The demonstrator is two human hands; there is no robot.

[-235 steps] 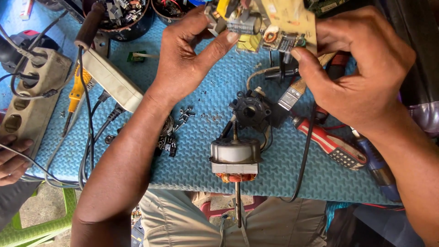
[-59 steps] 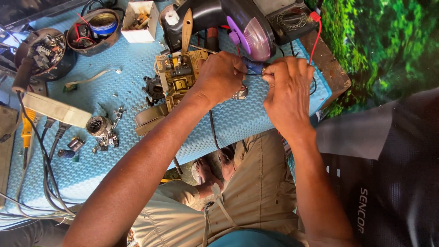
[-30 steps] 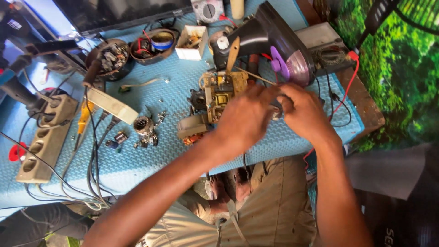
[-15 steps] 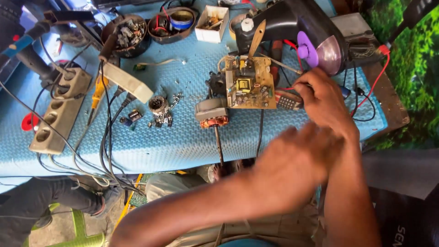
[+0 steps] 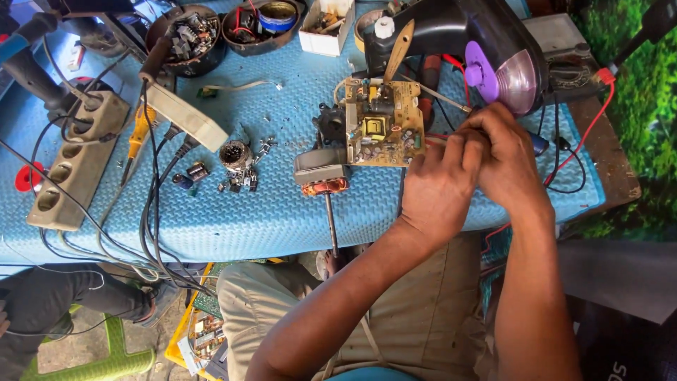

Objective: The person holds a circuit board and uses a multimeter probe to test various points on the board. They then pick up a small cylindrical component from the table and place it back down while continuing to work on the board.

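At the far left a beige power strip [image 5: 74,161] lies on the blue mat [image 5: 233,212] that covers the tabletop, with black cables [image 5: 151,204] running off its plugs and over the near edge. Just right of it rests a yellow-handled screwdriver [image 5: 139,130], then a cream plastic bar [image 5: 185,116] set at a slant. Behind these stand two dark round bowls [image 5: 211,32] full of small parts, and a small white box [image 5: 326,28] beside them. Loose capacitors and metal bits [image 5: 240,166] are scattered near the middle of the mat.

Right of that, a small motor [image 5: 323,169] with copper windings lies with its thin shaft pointing to the near edge. A tan circuit board [image 5: 383,130] lies touching it, just left of both hands. Behind the board sits a black hair dryer [image 5: 465,49] with a purple knob.

The left hand [image 5: 441,187] and the right hand [image 5: 504,159] are pressed together just right of the board, over the mat's right part. Their fingers are curled in tight toward each other, pinching something small between them; what it is cannot be told, as the hands hide it. A red wire [image 5: 585,137] loops past the right hand at the mat's edge
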